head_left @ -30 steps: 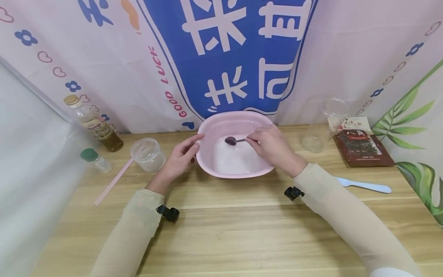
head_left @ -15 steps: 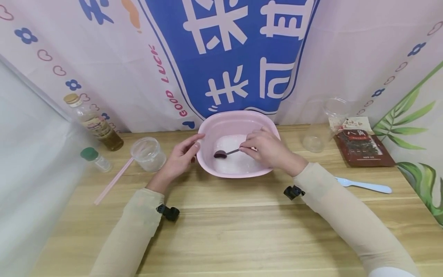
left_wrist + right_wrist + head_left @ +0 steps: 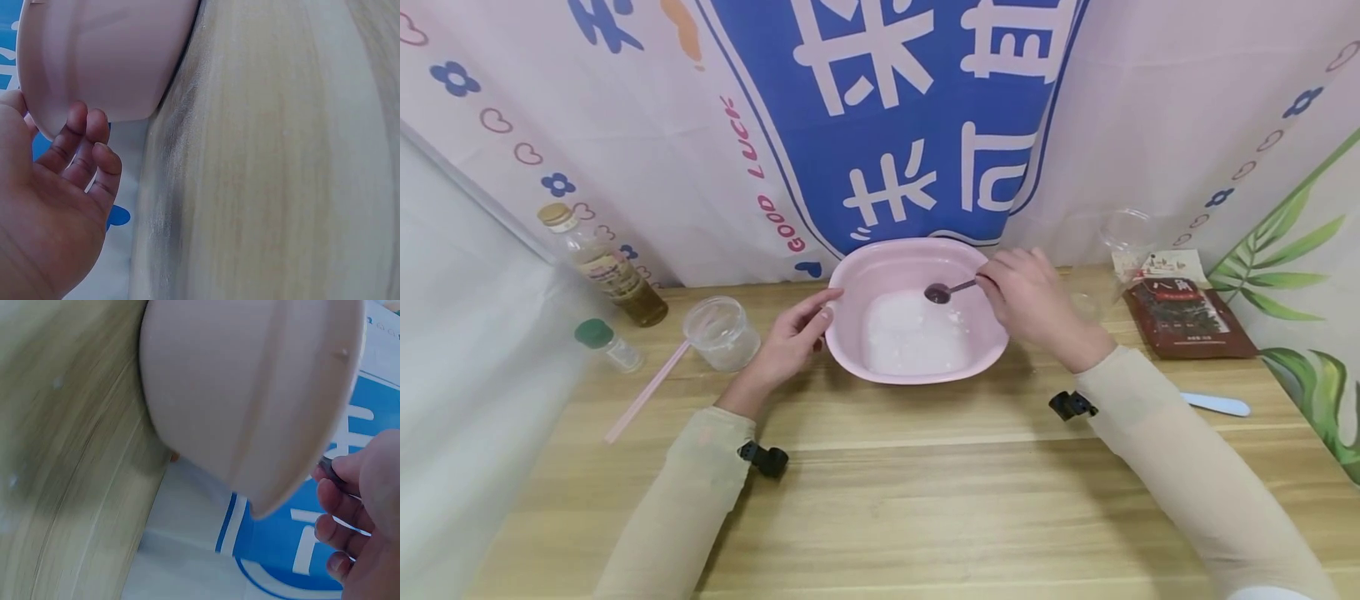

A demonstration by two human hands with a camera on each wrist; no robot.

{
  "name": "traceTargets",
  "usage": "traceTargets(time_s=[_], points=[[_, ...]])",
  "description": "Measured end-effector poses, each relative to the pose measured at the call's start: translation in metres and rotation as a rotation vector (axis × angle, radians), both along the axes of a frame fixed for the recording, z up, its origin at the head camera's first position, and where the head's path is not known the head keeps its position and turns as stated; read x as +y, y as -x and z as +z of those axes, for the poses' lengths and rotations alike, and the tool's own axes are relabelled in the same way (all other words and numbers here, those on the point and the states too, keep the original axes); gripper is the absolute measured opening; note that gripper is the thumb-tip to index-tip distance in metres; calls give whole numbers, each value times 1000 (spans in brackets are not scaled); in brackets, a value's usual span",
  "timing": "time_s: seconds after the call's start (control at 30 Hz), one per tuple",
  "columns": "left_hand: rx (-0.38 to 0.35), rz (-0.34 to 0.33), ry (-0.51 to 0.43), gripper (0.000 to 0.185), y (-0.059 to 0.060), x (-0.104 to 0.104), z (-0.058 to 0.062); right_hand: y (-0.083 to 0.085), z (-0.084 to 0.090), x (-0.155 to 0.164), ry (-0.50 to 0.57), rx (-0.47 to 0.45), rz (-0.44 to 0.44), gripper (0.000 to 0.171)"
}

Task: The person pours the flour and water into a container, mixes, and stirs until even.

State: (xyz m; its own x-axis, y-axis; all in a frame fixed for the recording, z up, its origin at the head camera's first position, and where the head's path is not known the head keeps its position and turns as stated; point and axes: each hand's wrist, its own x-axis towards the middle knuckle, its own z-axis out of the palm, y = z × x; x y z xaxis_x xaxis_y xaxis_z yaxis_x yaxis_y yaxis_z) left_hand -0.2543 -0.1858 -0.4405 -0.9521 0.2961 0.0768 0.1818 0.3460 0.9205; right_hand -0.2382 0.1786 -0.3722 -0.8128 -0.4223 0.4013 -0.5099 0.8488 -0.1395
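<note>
Pink, smooth and oval, the plastic basin point(image 3: 917, 275) is set on the wooden counter point(image 3: 880, 500), white grains inside. A dark-bowled metal spoon point(image 3: 942, 292) is pinched above it by the right hand point(image 3: 1037, 304); the left hand point(image 3: 790, 337), fingers point(image 3: 84, 134) relaxed, is rested against its wall.

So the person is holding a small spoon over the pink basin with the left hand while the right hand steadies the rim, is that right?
Not quite: the hands are swapped. The head view shows the right hand holding the small spoon over the pink basin, while the left hand rests against the basin's rim. The rest stands.
</note>
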Motion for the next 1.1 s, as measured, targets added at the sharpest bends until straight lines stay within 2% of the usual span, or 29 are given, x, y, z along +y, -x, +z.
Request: traceTargets(time_s=[0.2, 0.37, 0.6, 0.77, 0.97, 1.1], points=[[-3, 0, -13, 42, -1, 0, 1, -5, -3, 13, -54, 32, 48, 15], [-4, 1, -19, 41, -2, 0, 2, -7, -3, 15, -29, 104, 59, 14], [12, -5, -26, 42, 0, 0, 2, -9, 0, 18, -67, 18, 110, 15], [15, -6, -35, 41, 0, 0, 2, -9, -1, 21, 3, 99, 112, 12], [17, -4, -31, 42, -1, 0, 3, -10, -3, 21, -58, 20, 139, 16], [11, -9, -31, 42, -1, 0, 3, -11, -5, 21, -23, 62, 123, 14]])
